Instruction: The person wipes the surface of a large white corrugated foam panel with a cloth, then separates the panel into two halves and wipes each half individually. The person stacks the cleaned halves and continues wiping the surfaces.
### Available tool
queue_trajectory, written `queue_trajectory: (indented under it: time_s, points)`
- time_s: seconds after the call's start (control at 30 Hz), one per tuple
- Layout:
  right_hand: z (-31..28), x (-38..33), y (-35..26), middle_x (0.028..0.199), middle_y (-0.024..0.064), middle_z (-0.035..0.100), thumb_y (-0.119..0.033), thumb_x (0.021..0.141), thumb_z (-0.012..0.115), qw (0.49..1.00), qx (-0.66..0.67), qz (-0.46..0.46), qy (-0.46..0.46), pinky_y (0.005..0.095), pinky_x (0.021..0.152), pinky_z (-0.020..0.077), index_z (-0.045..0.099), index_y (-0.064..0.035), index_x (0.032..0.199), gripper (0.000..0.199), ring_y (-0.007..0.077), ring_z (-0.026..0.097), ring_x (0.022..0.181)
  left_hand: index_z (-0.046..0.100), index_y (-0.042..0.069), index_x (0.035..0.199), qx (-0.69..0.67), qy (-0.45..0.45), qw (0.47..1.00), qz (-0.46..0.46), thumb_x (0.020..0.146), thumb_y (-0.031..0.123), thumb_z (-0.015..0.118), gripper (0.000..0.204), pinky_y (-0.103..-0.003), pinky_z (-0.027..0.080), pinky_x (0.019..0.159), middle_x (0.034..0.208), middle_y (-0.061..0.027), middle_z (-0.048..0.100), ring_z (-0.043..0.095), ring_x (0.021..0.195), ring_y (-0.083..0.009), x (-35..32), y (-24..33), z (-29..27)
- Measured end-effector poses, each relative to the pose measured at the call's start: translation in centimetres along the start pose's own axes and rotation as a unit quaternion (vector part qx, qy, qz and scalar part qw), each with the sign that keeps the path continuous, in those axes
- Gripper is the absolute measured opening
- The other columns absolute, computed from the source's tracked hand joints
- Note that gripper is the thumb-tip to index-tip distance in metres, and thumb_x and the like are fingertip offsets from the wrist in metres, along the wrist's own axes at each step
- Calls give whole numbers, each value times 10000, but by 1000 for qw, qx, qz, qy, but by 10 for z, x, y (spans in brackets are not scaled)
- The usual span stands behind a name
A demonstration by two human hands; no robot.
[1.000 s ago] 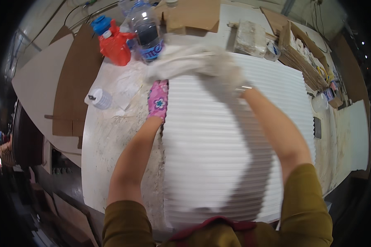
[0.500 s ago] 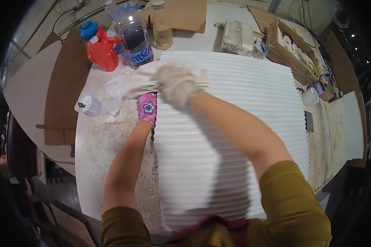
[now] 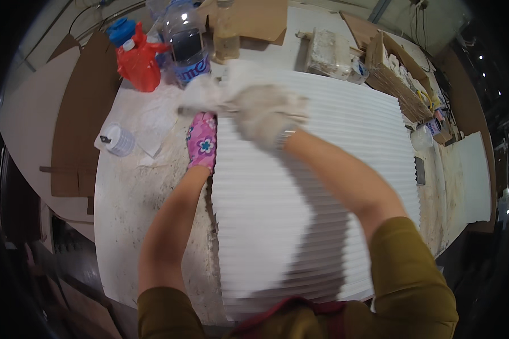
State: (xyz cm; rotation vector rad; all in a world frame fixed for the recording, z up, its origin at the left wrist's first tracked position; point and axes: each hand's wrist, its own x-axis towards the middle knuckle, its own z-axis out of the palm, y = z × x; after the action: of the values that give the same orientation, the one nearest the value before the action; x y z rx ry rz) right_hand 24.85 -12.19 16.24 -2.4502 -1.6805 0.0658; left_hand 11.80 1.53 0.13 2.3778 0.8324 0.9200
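Note:
A large white ridged panel [image 3: 266, 226] lies flat on the worktable in front of me. My right hand [image 3: 266, 116], in an off-white work glove, is over the panel's far left part, closed around a bunched white cloth [image 3: 201, 95]. Motion smears the cloth and glove, and loose cloth sticks out past both sides of the hand. My left hand [image 3: 202, 144], in a pink flowered glove, rests against the panel's left edge just below the cloth. How its fingers lie does not show.
Beyond the hands stand a red bag-wrapped container [image 3: 138, 68], a large clear bottle [image 3: 186, 45] and a glass jar [image 3: 225, 34]. A small white-lidded container [image 3: 117, 140] is at left. At far right are a wrapped block [image 3: 328, 55] and a cardboard box [image 3: 396, 76] of tools.
My right hand has shifted to the right and slightly nearer across the panel, dragging the cloth along. The left hand stays at the panel's edge, with more of its glove uncovered. The view has tilted slightly.

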Motion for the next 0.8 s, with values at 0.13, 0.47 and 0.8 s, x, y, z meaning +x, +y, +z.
queue_trajectory:
  time_s: [0.13,0.47,0.8]
  points:
    - [21,49,-35,1117,124,711,-181,917,646,989,15,-132,62,459,906,552,675,-47,1230,342,306,694,1001,695,38,1060,-56,9,988,-141,1039,263,478,313,-517,525,771,1020,-248,709,663,922,-459,1,-14,8]
    - [-55,-69,187,1348,121,629,-366,1079,441,934,252,241,82,435,1022,523,534,-49,1396,458,287,616,1236,666,49,1178,-129,-34,986,-99,1035,173,453,285,-397,494,910,1155,-156,656,619,1057,-328,0,14,-11]
    - [-9,62,56,1087,149,738,-202,913,657,999,-19,32,7,447,865,557,714,-32,1147,294,318,714,1037,633,22,1219,-95,-54,993,-42,1052,115,433,276,-227,464,823,1049,-8,625,562,906,-64,7,-15,0]
